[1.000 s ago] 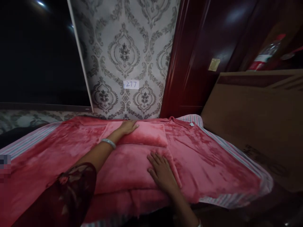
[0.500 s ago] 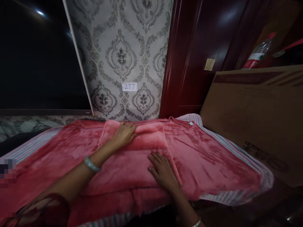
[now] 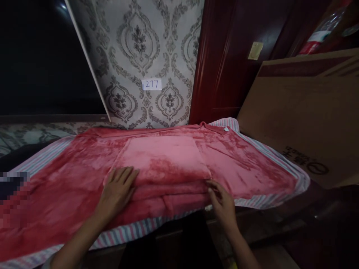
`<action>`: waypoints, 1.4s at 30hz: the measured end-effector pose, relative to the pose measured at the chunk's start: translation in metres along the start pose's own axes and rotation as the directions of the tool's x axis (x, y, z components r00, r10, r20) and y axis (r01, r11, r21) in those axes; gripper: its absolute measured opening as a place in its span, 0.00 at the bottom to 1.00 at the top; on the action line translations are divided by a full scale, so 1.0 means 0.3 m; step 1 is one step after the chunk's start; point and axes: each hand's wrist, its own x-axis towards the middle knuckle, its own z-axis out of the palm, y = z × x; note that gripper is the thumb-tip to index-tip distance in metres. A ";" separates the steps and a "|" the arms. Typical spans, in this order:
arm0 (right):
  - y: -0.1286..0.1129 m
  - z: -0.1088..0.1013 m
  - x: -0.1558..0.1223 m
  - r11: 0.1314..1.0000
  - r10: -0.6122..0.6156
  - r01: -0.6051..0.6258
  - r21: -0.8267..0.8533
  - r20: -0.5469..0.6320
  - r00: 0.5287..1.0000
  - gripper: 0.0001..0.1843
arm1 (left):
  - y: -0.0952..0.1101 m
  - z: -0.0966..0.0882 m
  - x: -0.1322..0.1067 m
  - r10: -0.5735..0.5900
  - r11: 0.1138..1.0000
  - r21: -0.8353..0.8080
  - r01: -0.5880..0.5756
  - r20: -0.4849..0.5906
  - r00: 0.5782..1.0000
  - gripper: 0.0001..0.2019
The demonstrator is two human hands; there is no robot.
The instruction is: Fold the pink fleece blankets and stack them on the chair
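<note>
A pink plush cloth point(image 3: 168, 149), folded into a thick rectangle, lies on a wider spread of darker pink plush fabric point(image 3: 73, 175). My left hand point(image 3: 117, 188) rests on the near left corner of the folded cloth, palm down with fingers stretched out. At the near right corner, my right hand point(image 3: 223, 201) has its thumb and index finger closed on the cloth's edge, the other fingers curled. The upper surface of the folded cloth looks smooth, and its layers show along the near side.
Under the pink fabric a striped sheet point(image 3: 126, 233) shows at the edges. A cardboard box point(image 3: 303, 108) leans at the right, with a plastic bottle point(image 3: 316, 39) behind it. A dark television screen point(image 3: 45, 63) stands at the left, before a patterned wall point(image 3: 140, 37).
The folded-over far flap now lies flat. My left hand has come back from the far side to the near left corner; my right hand has moved right to the near right corner.
</note>
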 end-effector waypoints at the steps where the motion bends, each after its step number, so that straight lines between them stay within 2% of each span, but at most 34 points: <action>1: -0.006 -0.013 0.011 0.999 0.034 -0.034 0.005 -0.029 0.999 0.21 | -0.016 -0.002 -0.012 -0.035 0.999 0.004 0.035 -0.007 0.999 0.23; 5: 0.005 -0.031 0.059 0.999 0.044 -0.045 -0.010 -0.074 0.996 0.28 | -0.068 -0.006 -0.064 -0.213 0.977 -0.005 0.213 -0.044 0.976 0.25; 8: 0.040 -0.026 0.082 0.997 0.020 -0.024 -0.068 -0.057 0.998 0.28 | -0.092 0.001 -0.102 -0.389 0.914 -0.152 0.376 -0.066 0.919 0.27; 10: 0.061 -0.025 0.091 0.995 0.034 -0.038 -0.088 -0.038 0.999 0.28 | -0.107 0.007 -0.121 -0.510 0.820 -0.327 0.470 -0.046 0.859 0.28; 13: 0.075 -0.033 0.106 0.988 0.111 -0.107 -0.112 0.028 0.993 0.33 | -0.128 0.012 -0.139 -0.619 0.627 -0.557 0.545 0.069 0.782 0.26; 15: 0.069 -0.042 0.121 0.979 0.159 -0.146 -0.143 0.086 0.984 0.34 | -0.136 0.009 -0.143 -0.627 0.515 -0.663 0.544 0.141 0.766 0.23; 17: 0.052 -0.049 0.138 0.979 0.176 -0.152 -0.135 0.189 0.966 0.33 | -0.134 0.001 -0.140 -0.625 0.433 -0.743 0.511 0.161 0.764 0.23; 19: 0.025 -0.049 0.156 0.981 0.194 -0.175 -0.090 0.308 0.931 0.30 | -0.124 -0.011 -0.131 -0.629 0.347 -0.808 0.476 0.176 0.758 0.24; 21: -0.008 -0.043 0.173 0.969 0.243 -0.243 -0.051 0.396 0.886 0.29 | -0.110 -0.026 -0.115 -0.618 0.219 -0.864 0.454 0.236 0.749 0.26; 24: -0.056 -0.033 0.197 0.948 0.284 -0.319 0.010 0.424 0.860 0.30 | -0.100 -0.044 -0.084 -0.565 0.071 -0.888 0.454 0.340 0.752 0.28; 27: -0.079 -0.036 0.208 0.952 0.256 -0.296 0.079 0.324 0.911 0.31 | -0.110 -0.052 -0.062 -0.560 0.013 -0.901 0.434 0.353 0.750 0.29; 29: -0.072 -0.043 0.202 0.961 0.237 -0.264 0.077 0.256 0.937 0.32 | -0.119 -0.053 -0.064 -0.584 -0.061 -0.909 0.411 0.367 0.724 0.29; 31: -0.049 -0.047 0.186 0.962 0.251 -0.271 0.040 0.268 0.930 0.34 | -0.125 -0.051 -0.081 -0.581 -0.125 -0.894 0.431 0.418 0.698 0.30; 34: -0.005 -0.045 0.158 0.937 0.321 -0.349 0.025 0.333 0.886 0.36 | -0.132 -0.044 -0.117 -0.542 -0.148 -0.862 0.485 0.481 0.689 0.27; 38: 0.022 -0.039 0.145 0.924 0.341 -0.379 0.060 0.323 0.883 0.37 | -0.159 -0.032 -0.135 -0.565 -0.186 -0.894 0.408 0.437 0.700 0.19; 42: 0.014 -0.037 0.149 0.932 0.324 -0.358 0.054 0.314 0.892 0.37 | -0.189 -0.030 -0.097 -0.530 -0.233 -0.899 0.372 0.438 0.726 0.16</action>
